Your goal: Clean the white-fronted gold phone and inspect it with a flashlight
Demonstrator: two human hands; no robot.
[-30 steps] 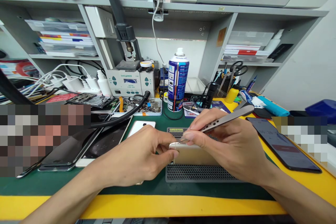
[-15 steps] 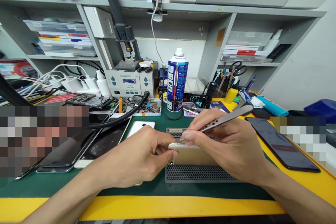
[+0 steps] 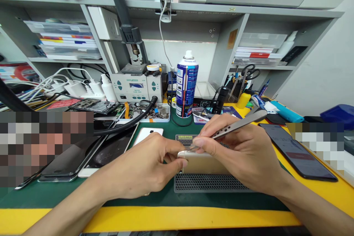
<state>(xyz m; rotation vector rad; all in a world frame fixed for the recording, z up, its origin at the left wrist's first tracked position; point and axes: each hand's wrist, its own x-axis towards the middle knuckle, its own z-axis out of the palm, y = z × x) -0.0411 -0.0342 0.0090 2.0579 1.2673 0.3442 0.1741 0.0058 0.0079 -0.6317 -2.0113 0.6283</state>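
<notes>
Firstly, the left hand (image 3: 149, 166) was observed with thumb and forefinger pinching the left corner of a gold phone (image 3: 206, 164); its remaining fingers were largely hidden, and their pose could not be told. The gold phone was held on edge over a mesh pad (image 3: 210, 184) on the green mat (image 3: 129, 201), its gold face turned toward the wearer. Its long axis ran left to right, extending rightward from the left fingertips; contact with the pad could not be confirmed. The right hand (image 3: 246, 155) pinched tweezers (image 3: 239, 124) between thumb and fingers and hid the phone's right end. The tweezers slanted down leftward to its upper edge, just right of the left fingertips. The left hand was the nearer to that left corner; the tip was partly hidden.

Count, left to right: at least two dark-screened phones, one black (image 3: 73, 155) and one white-edged (image 3: 110, 151); one station (image 3: 136, 86); one tray (image 3: 163, 120) of parts; one white phone (image 3: 145, 133); one can (image 3: 187, 88), upright; one gold phone; one pair of tweezers; one pair of scissors (image 3: 251, 72); one dark phone (image 3: 298, 151) at the right.
</notes>
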